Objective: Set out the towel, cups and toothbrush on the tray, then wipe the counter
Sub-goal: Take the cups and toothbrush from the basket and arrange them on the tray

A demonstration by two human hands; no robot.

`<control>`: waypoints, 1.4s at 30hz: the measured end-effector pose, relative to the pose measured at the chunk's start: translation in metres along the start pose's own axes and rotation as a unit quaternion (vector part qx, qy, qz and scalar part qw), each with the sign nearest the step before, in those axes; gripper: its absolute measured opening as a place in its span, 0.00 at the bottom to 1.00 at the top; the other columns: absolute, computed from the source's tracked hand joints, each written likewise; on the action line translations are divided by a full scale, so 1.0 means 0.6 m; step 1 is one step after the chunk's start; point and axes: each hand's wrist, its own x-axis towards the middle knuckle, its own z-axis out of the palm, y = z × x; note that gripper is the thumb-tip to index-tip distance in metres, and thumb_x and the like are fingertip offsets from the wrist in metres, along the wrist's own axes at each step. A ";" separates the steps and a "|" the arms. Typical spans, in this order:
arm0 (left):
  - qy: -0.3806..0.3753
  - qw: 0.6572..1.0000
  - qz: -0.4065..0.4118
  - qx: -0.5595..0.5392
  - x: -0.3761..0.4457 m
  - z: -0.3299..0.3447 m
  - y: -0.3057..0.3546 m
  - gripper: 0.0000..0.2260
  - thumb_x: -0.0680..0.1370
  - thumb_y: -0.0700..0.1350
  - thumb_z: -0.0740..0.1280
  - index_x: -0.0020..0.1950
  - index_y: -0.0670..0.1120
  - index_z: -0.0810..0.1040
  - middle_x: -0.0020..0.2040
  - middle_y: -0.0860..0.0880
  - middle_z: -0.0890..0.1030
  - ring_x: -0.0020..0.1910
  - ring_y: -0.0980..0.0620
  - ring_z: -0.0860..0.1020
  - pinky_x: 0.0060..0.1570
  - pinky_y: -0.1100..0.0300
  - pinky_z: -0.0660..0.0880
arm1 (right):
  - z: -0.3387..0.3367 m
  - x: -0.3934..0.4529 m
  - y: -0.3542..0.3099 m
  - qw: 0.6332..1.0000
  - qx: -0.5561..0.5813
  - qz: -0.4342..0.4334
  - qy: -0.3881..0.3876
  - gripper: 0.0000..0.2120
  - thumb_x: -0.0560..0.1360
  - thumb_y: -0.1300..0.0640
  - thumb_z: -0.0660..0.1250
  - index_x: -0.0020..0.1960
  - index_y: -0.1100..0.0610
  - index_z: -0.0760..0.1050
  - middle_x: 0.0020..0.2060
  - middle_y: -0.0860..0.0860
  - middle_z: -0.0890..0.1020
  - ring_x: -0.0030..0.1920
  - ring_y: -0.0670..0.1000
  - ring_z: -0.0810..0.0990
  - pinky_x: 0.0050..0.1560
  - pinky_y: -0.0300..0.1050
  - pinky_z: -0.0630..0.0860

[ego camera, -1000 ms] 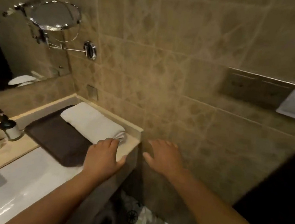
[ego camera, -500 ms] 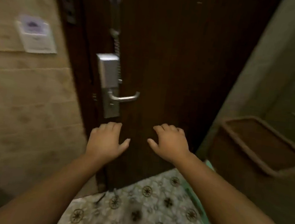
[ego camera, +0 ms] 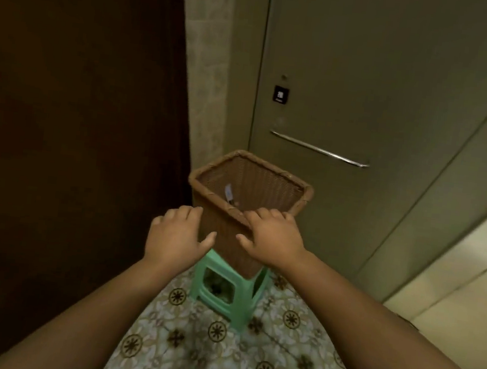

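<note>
Wicker basket sits on green plastic stool, patterned floor below. We see left hand and right hand both spread, palms down, grasping nothing; right fingertips over basket's near rim, contact unclear. Towel, cups, toothbrush, tray out of frame.

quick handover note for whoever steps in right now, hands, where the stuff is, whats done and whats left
Left hand: open, empty, hovering beside the wicker basket.
Right hand: open, empty, its fingers at the basket's near rim; contact unclear.
The basket stands on a green plastic stool on the patterned floor, between a dark door and a grey door. A small tag or scrap shows inside it.
Towel, cups, toothbrush, tray and counter are all out of view, so nothing done can be confirmed from here.
Left: find the items, set them on the tray, wipe the counter.
</note>
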 end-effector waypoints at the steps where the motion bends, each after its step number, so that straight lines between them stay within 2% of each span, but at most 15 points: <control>1: -0.001 1.000 0.006 0.002 0.022 0.015 0.007 0.30 0.77 0.64 0.58 0.72 0.48 0.67 0.67 0.47 0.74 0.65 0.46 0.72 0.61 0.47 0.71 | 0.008 0.012 0.017 1.000 -0.004 0.007 0.000 0.28 0.74 0.35 0.56 0.67 0.50 0.70 0.60 0.53 0.78 0.59 0.58 0.75 0.59 0.57 0.69; 6: -0.009 1.000 0.009 0.001 0.136 0.092 0.009 0.28 0.76 0.65 0.58 0.69 0.48 0.70 0.62 0.48 0.77 0.61 0.46 0.74 0.58 0.47 0.72 | 0.055 0.092 0.086 1.000 0.001 0.031 -0.006 0.27 0.75 0.36 0.57 0.68 0.49 0.69 0.60 0.52 0.78 0.60 0.57 0.75 0.58 0.56 0.68; 17: -0.037 0.999 -0.011 -0.002 0.356 0.194 0.017 0.27 0.74 0.65 0.58 0.66 0.49 0.72 0.61 0.47 0.78 0.60 0.45 0.75 0.54 0.47 0.70 | 0.101 0.321 0.192 0.999 0.007 -0.002 -0.039 0.26 0.75 0.37 0.57 0.66 0.52 0.70 0.60 0.53 0.77 0.60 0.57 0.74 0.58 0.57 0.67; 22: -0.061 0.996 -0.059 0.020 0.427 0.231 0.015 0.30 0.74 0.67 0.53 0.69 0.50 0.68 0.65 0.47 0.75 0.64 0.44 0.72 0.59 0.44 0.68 | 0.139 0.416 0.231 0.998 0.019 -0.041 -0.032 0.26 0.74 0.37 0.58 0.65 0.52 0.71 0.59 0.53 0.78 0.60 0.57 0.74 0.58 0.56 0.67; 28: -0.054 0.986 -0.151 0.046 0.503 0.285 0.028 0.29 0.75 0.66 0.55 0.70 0.50 0.67 0.67 0.46 0.74 0.66 0.44 0.70 0.63 0.44 0.66 | 0.201 0.539 0.295 0.990 0.044 -0.129 -0.031 0.27 0.74 0.37 0.58 0.67 0.50 0.70 0.60 0.52 0.77 0.61 0.56 0.74 0.59 0.54 0.68; 33: -0.041 0.962 -0.269 0.033 0.544 0.333 0.072 0.28 0.76 0.64 0.57 0.70 0.49 0.68 0.66 0.46 0.74 0.65 0.44 0.71 0.63 0.45 0.68 | 0.269 0.637 0.364 0.967 0.049 -0.243 -0.059 0.25 0.74 0.37 0.59 0.64 0.50 0.71 0.58 0.52 0.78 0.59 0.56 0.75 0.57 0.51 0.69; 38: -0.030 0.933 -0.359 -0.009 0.568 0.376 0.131 0.30 0.77 0.62 0.58 0.73 0.46 0.64 0.69 0.45 0.71 0.66 0.45 0.69 0.63 0.48 0.68 | 0.355 0.681 0.411 0.942 0.085 -0.286 -0.156 0.27 0.75 0.39 0.60 0.69 0.52 0.68 0.61 0.53 0.76 0.60 0.55 0.73 0.58 0.52 0.72; 42: -0.011 0.887 -0.452 -0.098 0.588 0.447 0.140 0.34 0.77 0.60 0.62 0.76 0.45 0.57 0.74 0.43 0.65 0.71 0.44 0.63 0.67 0.48 0.66 | 0.454 0.692 0.415 0.930 0.129 -0.251 -0.235 0.27 0.74 0.40 0.64 0.67 0.53 0.68 0.63 0.55 0.73 0.62 0.56 0.72 0.59 0.52 0.73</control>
